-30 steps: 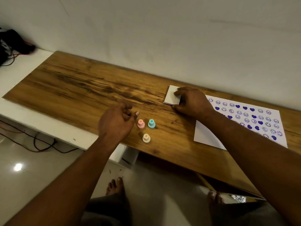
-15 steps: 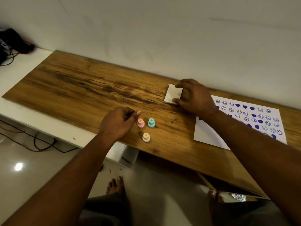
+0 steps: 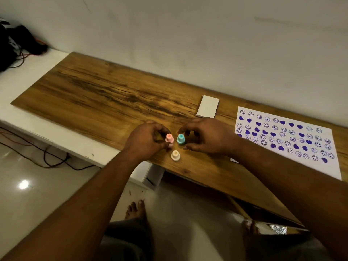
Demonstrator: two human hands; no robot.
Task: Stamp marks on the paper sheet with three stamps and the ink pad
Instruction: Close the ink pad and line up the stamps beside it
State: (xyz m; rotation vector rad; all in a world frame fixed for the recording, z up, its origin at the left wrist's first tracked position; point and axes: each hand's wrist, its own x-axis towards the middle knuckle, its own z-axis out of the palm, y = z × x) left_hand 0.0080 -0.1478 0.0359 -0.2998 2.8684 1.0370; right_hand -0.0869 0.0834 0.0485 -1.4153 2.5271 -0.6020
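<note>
Three small stamps stand close together near the wooden table's front edge: pink [image 3: 169,138], teal [image 3: 181,138] and cream [image 3: 175,155]. My left hand [image 3: 145,142] curls around the pink stamp, thumb and fingers on its sides. From the right, my right hand [image 3: 209,136] pinches the teal stamp, index fingertip at its top and thumb by its base. The cream stamp stands free in front of both. The closed white ink pad [image 3: 208,106] lies behind my hands, untouched. The paper sheet [image 3: 318,166] lies at the right, covered with several purple smileys and hearts.
The wooden table top [image 3: 98,93] runs along a white wall. A white ledge [image 3: 37,63] at the far left carries dark cables and gear. Below the table edge are the tiled floor and my bare feet [image 3: 135,210].
My right hand left the ink pad and came forward-left to the teal stamp. My left hand shifted right and closed on the pink stamp. The ink pad now lies uncovered.
</note>
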